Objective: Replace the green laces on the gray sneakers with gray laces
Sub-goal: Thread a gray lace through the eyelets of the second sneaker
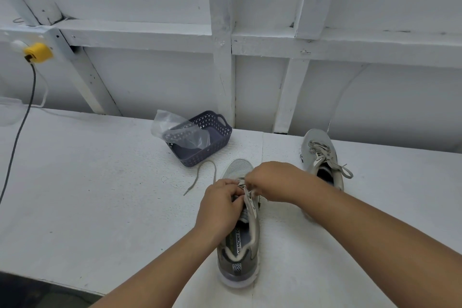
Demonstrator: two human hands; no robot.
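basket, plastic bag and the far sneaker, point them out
basket (214,144), head view, on its right side wall
plastic bag (172,125), head view, on its clear middle
far sneaker (315,139), head view, on its toe

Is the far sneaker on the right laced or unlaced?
Laced. The far sneaker has a gray lace crossing its eyelets, loose ends trailing over its side. Whether it is knotted, cannot tell.

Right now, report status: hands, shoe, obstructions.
Left hand and right hand both pinching gray lace on near gray sneaker. Far laced gray sneaker untouched. Nothing obstructing.
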